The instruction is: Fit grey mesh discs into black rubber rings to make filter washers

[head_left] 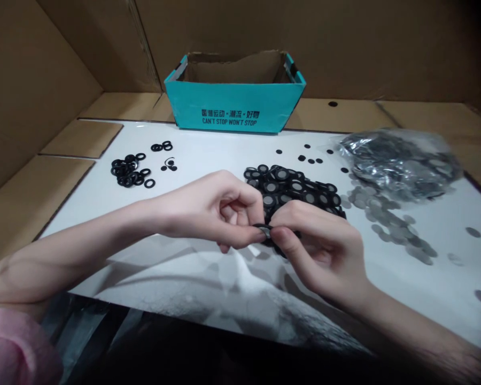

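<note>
Item: one ring, black-rimmed, grey at its centre. Location: between the two hands, raised in front of the pile. Attitude: tilted, seen as a narrow oval, the long axis of that oval running roughly crosswise from one thumb to the other. Far rim partly hidden by fingers.

Left hand: thumb and forefinger pinching the ring at its left edge; remaining fingers curled into the palm.

Right hand: thumb pressed to the ring's right edge, forefinger bent over from above; its tip is hidden, but the grip reads as a pinch. Neither hand is nearer; both touch the ring, at opposite edges.

Pile: many black rings with grey centres, heaped just beyond the right hand, partly masked by it.

Plain rings: a loose cluster, hollow, beyond the left forearm.

Grey discs: scattered, right of the pile, well apart from the ring.

Bag: clear plastic, dark contents, at far right.

Black bits: small, round, several, between pile and box.

Box: turquoise, lettered, at the back edge of the white table.
</note>
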Motion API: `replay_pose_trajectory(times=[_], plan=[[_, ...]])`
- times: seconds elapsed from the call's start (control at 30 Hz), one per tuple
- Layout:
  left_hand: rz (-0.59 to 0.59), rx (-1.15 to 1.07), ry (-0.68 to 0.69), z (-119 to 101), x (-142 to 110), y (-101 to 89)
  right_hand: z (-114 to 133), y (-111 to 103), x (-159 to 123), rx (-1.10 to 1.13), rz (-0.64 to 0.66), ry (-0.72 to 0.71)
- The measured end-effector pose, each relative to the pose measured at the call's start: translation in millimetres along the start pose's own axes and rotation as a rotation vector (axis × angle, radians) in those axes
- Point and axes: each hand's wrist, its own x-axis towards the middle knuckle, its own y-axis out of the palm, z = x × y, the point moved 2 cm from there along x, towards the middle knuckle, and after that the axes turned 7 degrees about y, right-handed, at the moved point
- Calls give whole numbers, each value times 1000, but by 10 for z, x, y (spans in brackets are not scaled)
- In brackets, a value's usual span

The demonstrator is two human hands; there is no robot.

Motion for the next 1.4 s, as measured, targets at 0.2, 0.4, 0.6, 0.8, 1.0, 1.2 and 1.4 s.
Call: replay_pose_trajectory(times=[0.2, 0.4, 0.6, 0.8, 1.0, 1.2, 1.4], plan=[[-144, -119, 70, 40, 11, 77, -14, -55, 49, -74, -4, -5], [-171, -17, 103, 8, 20, 118, -5, -91, 83, -91, -2, -60], [-33, 36, 22, 41, 22, 48, -16, -23, -6, -79, -31, -32], [-138, 185, 93, 27, 15, 4, -62, -62, 67, -140, 111, -122], [-91, 18, 145, 1, 3, 83, -50, -66, 93, -14, 129, -79], [23, -13, 49, -14, 7, 28, -44, 3, 12, 25, 56, -50], [-67, 146, 85, -18, -1, 24, -61, -42, 61, -86, 153, -161]])
